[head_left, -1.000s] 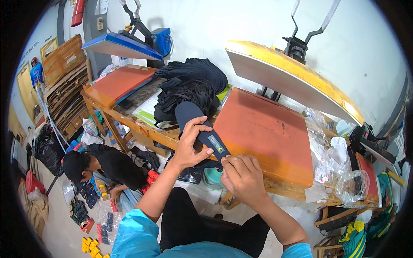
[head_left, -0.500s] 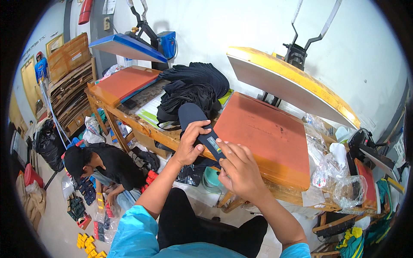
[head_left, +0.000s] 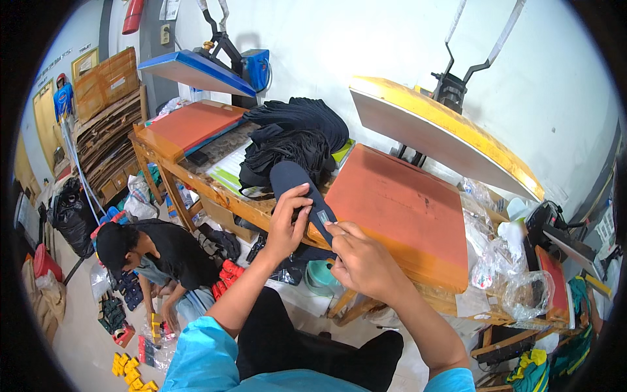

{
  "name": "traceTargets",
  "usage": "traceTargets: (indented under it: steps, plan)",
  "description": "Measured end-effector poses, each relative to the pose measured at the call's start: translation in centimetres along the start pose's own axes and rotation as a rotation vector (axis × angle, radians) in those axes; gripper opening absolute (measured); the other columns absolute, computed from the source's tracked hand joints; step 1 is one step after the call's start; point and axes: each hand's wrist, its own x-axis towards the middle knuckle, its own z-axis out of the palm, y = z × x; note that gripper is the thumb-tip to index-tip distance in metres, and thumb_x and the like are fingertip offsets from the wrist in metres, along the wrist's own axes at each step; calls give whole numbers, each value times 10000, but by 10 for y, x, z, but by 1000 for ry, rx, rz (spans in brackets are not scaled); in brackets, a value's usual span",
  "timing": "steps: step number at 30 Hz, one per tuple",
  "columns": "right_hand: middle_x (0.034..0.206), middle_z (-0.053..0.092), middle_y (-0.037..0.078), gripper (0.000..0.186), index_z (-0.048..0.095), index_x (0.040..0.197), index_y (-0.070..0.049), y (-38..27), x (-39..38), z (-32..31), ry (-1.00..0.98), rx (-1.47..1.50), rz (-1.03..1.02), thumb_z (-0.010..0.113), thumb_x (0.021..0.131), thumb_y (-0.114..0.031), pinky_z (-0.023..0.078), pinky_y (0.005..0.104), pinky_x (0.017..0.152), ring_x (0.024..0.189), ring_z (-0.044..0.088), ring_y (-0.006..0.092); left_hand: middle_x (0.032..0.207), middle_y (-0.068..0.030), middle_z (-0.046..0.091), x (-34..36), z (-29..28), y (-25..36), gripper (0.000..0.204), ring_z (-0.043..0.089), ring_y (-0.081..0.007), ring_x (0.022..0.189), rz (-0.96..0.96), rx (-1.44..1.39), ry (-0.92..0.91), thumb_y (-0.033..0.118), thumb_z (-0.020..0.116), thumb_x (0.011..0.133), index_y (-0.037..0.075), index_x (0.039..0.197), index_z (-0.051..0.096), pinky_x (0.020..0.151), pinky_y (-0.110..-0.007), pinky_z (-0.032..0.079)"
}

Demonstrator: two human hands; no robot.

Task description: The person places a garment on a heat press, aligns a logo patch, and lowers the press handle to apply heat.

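Note:
A flat, dark navy piece with a broad rounded end (head_left: 290,178) is held up in front of me, over the table's near edge. I cannot tell its exact kind. A small pale rectangular label (head_left: 322,217) sits on its narrower part. My left hand (head_left: 287,224) is closed around its middle, thumb below and fingers above. At the narrow end, just past the label, my right hand (head_left: 366,258) is closed, fingertips pinching that end. Behind the piece lies a heap of black fabric pieces (head_left: 287,147), several of them fanned out in a stack.
To the right is a heat press with a raised yellow plate (head_left: 450,140) over an orange pad (head_left: 398,212). Another, with a blue plate (head_left: 196,72), stands at the left. Plastic bags (head_left: 516,261) lie at the right. A person (head_left: 163,261) sits on the floor among small bundles.
My right hand has drawn its fingers in from lying along the label to a pinch at the narrow end. The label looks paler and less coloured.

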Motion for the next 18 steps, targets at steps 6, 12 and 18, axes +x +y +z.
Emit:
traceTargets:
  steps: [6,12,18]
  plan:
    - [1417,626,320,383,608,1137,111,-2,-1,-2,-79,23,45,727,813,-56,534,506,1084,1347,581,449,1360,-220,603,-57,9,41,255,612,-368,1219,-83,252,287,-10,700,965,-17,1214,644,1058,-450,493]
    - [1406,635,307,403,614,1180,110,-2,-2,-4,-98,7,65,705,826,-61,539,507,1080,1345,581,445,1469,-240,525,-40,29,71,536,527,-380,1343,-241,123,119,347,598,1069,-15,1462,554,1175,-478,386]
    - [1369,654,294,448,618,1225,110,-1,-2,-4,-71,0,27,702,812,-41,563,497,1045,1315,607,433,1488,-241,510,-28,31,46,639,501,-400,1408,-185,62,87,371,731,990,-14,1467,550,1192,-491,391]
